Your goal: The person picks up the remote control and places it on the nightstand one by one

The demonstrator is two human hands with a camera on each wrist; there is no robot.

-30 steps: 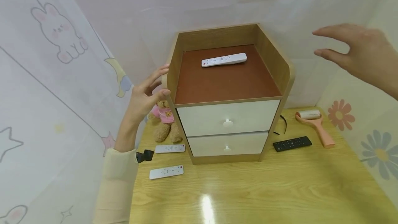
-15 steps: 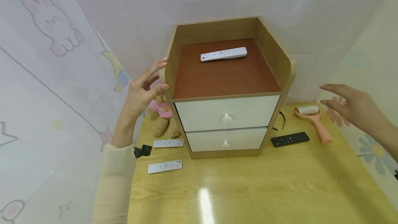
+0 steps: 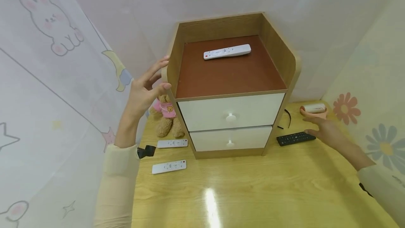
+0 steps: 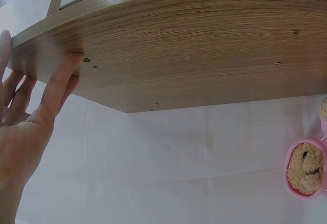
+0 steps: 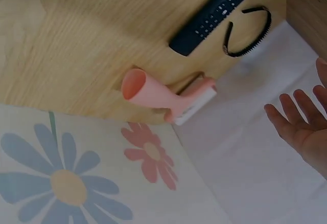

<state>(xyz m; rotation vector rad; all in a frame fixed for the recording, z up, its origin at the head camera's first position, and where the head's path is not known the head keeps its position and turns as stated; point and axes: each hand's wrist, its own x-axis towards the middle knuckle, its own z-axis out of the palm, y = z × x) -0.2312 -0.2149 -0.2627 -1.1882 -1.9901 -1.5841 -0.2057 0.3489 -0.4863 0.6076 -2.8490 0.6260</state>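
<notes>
My left hand (image 3: 143,89) rests against the left side panel of a small wooden cabinet (image 3: 230,111). Its fingers touch the panel's outer face, as the left wrist view also shows, and the thumb lies by the front edge. A white remote control (image 3: 227,51) lies on the cabinet's brown top. To the right of the cabinet, my right hand (image 3: 326,131) hovers with spread fingers and holds nothing. It overlaps part of a black remote control (image 3: 292,138) in the head view and covers the handle of a pink lint roller (image 5: 158,97).
Two more white remotes, a rear one (image 3: 172,143) and a front one (image 3: 169,166), lie left of the cabinet. A teddy bear (image 3: 166,110) in pink sits behind them. A black toothed headband (image 5: 265,29) lies near the black remote. Patterned curtains border the wooden table (image 3: 253,192).
My right hand has come down and leftward from the upper right to near the black remote and lint roller. The left hand stays at the cabinet panel; the head view has shifted slightly.
</notes>
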